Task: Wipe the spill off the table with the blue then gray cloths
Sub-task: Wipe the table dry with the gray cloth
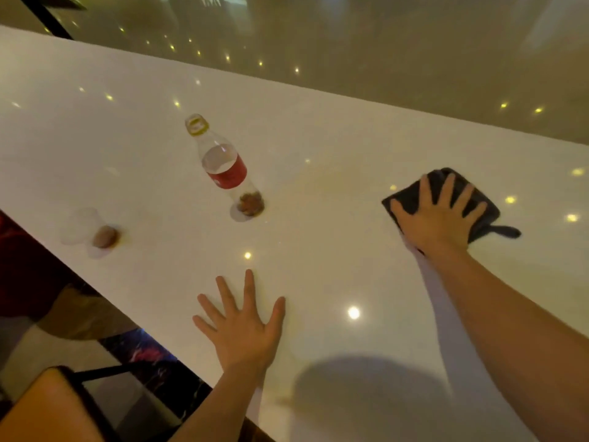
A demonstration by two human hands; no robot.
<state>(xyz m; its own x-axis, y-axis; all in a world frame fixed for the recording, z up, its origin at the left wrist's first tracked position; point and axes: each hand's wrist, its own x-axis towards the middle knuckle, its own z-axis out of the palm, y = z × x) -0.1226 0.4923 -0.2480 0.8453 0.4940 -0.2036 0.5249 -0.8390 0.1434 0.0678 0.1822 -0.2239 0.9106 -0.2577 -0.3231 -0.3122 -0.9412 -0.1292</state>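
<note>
The right hand (441, 215) presses flat, fingers spread, on a dark cloth (478, 199) on the white table (318, 154). The left hand (240, 327) lies open and empty, near a bottle (226, 167)

The worktop (318, 148) is glossy white, dotted with small yellow-white light reflections. The cloth (411, 194) under my right hand (441, 221) looks dark, nearly black in this light. The clear bottle (224, 167) wears a red label, a yellowish cap and brown bits at its base. The plastic cup (87, 229) is translucent white with brown inside.
</note>
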